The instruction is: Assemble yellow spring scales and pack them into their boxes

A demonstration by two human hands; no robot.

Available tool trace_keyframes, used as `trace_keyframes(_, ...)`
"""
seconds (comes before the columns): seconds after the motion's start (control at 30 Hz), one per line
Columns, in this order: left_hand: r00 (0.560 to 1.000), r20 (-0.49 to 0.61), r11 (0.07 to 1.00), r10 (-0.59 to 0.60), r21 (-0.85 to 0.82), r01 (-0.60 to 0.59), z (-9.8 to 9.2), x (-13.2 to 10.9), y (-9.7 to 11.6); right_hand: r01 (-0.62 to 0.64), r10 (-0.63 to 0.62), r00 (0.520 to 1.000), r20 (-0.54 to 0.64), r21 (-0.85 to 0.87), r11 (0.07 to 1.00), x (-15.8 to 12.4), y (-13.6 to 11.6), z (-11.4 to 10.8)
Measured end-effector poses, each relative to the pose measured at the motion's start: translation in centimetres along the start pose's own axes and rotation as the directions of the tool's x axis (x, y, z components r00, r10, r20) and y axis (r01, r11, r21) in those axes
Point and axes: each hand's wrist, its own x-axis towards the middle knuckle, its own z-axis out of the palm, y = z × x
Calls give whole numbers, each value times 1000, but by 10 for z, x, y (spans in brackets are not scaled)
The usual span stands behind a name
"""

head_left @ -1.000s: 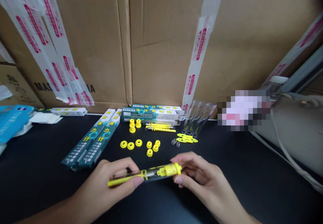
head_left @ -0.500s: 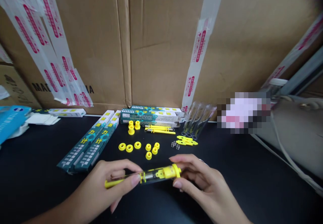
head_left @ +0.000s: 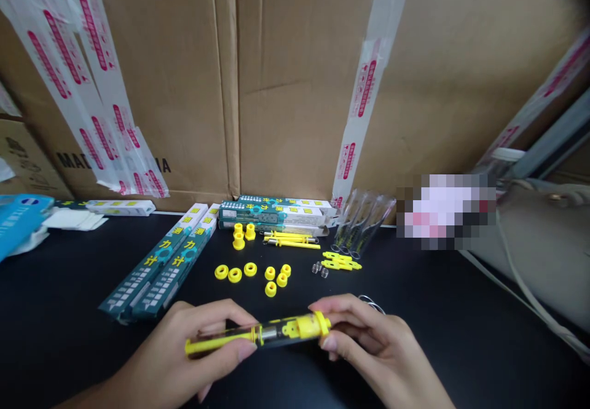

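A clear tube (head_left: 271, 333) with yellow parts and a metal spring inside lies nearly level between my hands, low in the middle. My left hand (head_left: 203, 347) is closed round its left part, thumb in front and fingers behind. At the tube's right end is a yellow flanged cap (head_left: 321, 323), pinched between the thumb and fingers of my right hand (head_left: 369, 335). Beyond the hands, yellow rings (head_left: 235, 275) and small yellow bushings (head_left: 270, 288) lie on the black table, beside yellow flat pieces (head_left: 341, 264) and small springs (head_left: 324, 272).
Long printed boxes (head_left: 173, 268) lie at the left, more boxes (head_left: 271, 214) at the back. Several clear tubes (head_left: 364, 228) lean by the large carton (head_left: 295, 89). Yellow collars (head_left: 238, 241) and spring rods (head_left: 292, 241) lie before them. Metal rings (head_left: 371, 302) lie behind my right hand.
My right fingertips have closed in on the yellow cap. The tube and both hands sit slightly lower in view, and more of the tube's yellow left end shows.
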Motion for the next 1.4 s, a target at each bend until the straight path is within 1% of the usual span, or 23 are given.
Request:
trace_keyframes(0.07, 1000, -14, 1000, 5, 0, -5, 0, 0, 1, 7, -6, 1000, 24, -9, 1000, 0, 1, -2)
trace_keyframes(0.17, 999, -24, 999, -32, -29, 32, 0, 1, 0, 40, -37, 997, 71, -40, 998, -1, 4, -3)
trace_keyframes(0.23, 998, -20, 997, -57, -53, 56, 0, 3, -1, 69, -67, 996, 59, -46, 997, -1, 4, -2)
trace_keyframes(0.3, 997, -21, 995, -72, -69, 70, 0, 5, -3, 115, -114, 993, 20, -57, 992, -2, 4, -1)
trace_keyframes(0.37, 997, -27, 994, -73, -85, 70, -1, 6, -4, 195, -197, 980, -2, -130, 972, -1, 3, -2)
trace_keyframes(0.43, 997, -31, 993, -65, -99, 62, -1, 7, -4, 288, -296, 955, 9, -270, 919, 1, 1, -8)
trace_keyframes(0.5, 998, -32, 993, -52, -109, 48, 0, 6, -4, 374, -394, 918, 36, -403, 835, 5, 0, -16)
trace_keyframes(0.63, 999, -36, 995, -27, -101, 23, 1, 5, -4, 486, -551, 833, 54, -547, 682, 16, -3, -31)
trace_keyframes(0.7, 999, -28, 995, -20, -98, 18, 0, 5, -6, 522, -582, 805, 118, -607, 599, 22, -3, -34)
trace_keyframes(0.8, 1000, 3, 995, 7, -102, -7, 0, 7, -12, 575, -577, 779, 246, -649, 498, 30, -4, -28)
trace_keyframes(0.9, 999, 3, 993, 37, -116, -37, 0, 9, -17, 604, -542, 772, 332, -649, 462, 39, -7, -15)
trace_keyframes(0.97, 999, -4, 992, 36, -123, -36, 0, 10, -19, 615, -505, 772, 386, -653, 442, 46, -10, -6)
trace_keyframes(1.1, 999, -15, 989, 34, -141, -36, 1, 10, -20, 634, -434, 767, 473, -667, 393, 59, -10, 2)
trace_keyframes(1.17, 999, -28, 988, 24, -149, -28, 2, 9, -20, 632, -416, 768, 487, -680, 371, 63, -8, 2)
trace_keyframes(1.27, 1000, -19, 989, 13, -147, -15, 2, 8, -20, 614, -403, 781, 476, -704, 357, 67, -6, 2)
trace_keyframes(1.4, 999, -22, 991, 24, -131, -26, 2, 7, -19, 562, -392, 818, 422, -732, 384, 66, -9, 3)
